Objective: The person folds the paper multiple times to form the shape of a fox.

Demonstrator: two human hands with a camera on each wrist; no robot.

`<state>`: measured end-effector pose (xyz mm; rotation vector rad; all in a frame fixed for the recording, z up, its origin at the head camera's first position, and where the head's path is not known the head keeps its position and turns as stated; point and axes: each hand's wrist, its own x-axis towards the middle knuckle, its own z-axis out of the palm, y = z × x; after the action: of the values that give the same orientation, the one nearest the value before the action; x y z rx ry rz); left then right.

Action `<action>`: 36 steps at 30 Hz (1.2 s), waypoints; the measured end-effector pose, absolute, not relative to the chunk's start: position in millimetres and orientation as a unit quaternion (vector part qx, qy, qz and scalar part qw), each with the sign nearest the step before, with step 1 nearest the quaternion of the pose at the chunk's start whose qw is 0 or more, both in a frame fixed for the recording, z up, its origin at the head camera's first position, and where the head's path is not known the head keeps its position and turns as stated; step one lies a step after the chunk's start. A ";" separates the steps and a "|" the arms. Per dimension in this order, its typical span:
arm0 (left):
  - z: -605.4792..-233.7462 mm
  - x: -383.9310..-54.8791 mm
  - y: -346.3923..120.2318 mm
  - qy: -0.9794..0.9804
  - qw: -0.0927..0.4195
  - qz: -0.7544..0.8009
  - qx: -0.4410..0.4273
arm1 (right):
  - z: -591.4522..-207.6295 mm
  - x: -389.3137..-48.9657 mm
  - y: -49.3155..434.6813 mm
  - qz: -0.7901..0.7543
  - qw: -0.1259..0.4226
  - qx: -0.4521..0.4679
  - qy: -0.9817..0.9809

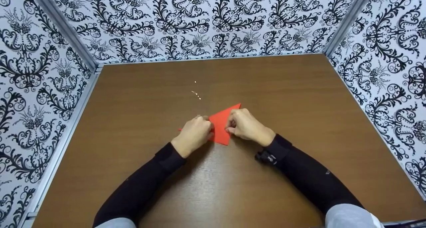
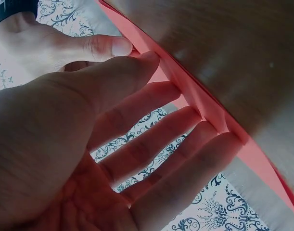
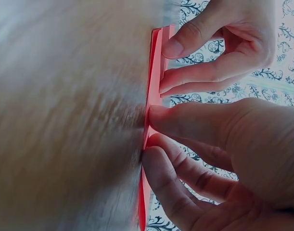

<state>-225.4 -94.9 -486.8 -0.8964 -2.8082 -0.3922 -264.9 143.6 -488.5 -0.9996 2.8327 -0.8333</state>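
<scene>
A folded sheet of red paper (image 1: pixel 220 128) lies on the brown table between the two hands. The left hand (image 1: pixel 194 133) covers its left part; in the left wrist view the fairly straight fingers (image 2: pixel 151 154) press their tips onto the paper (image 2: pixel 204 103), thumb tip beside them. At the paper's right edge, the right hand (image 1: pixel 248 124) pinches it between thumb and bent fingers. Seen edge-on in the right wrist view, the paper (image 3: pixel 157 72) shows stacked layers, with fingertips of both hands along it. Part of the sheet is hidden under the left hand.
The wooden table (image 1: pixel 266 81) has a few small bright specks (image 1: pixel 196 94) beyond the paper. Patterned black-and-white panels (image 1: pixel 199 21) stand at the back and both sides, joined by metal posts (image 1: pixel 346 21). A small black device (image 1: pixel 266 157) sits at the right wrist.
</scene>
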 end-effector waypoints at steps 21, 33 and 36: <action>-487.6 -230.1 -97.6 -0.931 0.076 -0.153 -0.322 | -478.5 -301.6 174.1 -0.295 -0.021 -0.269 0.917; -487.6 -234.0 -98.9 -0.932 0.066 -0.149 -0.324 | -485.6 -332.8 202.2 -0.330 0.023 -0.187 0.925; -488.7 -234.2 -99.8 -0.933 0.063 -0.147 -0.323 | -488.3 -333.2 198.5 -0.337 0.037 -0.190 0.921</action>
<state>-234.2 -99.8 -488.7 -0.9759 -2.8193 -0.4452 -333.2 198.5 -488.3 -0.5847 2.8286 -1.0342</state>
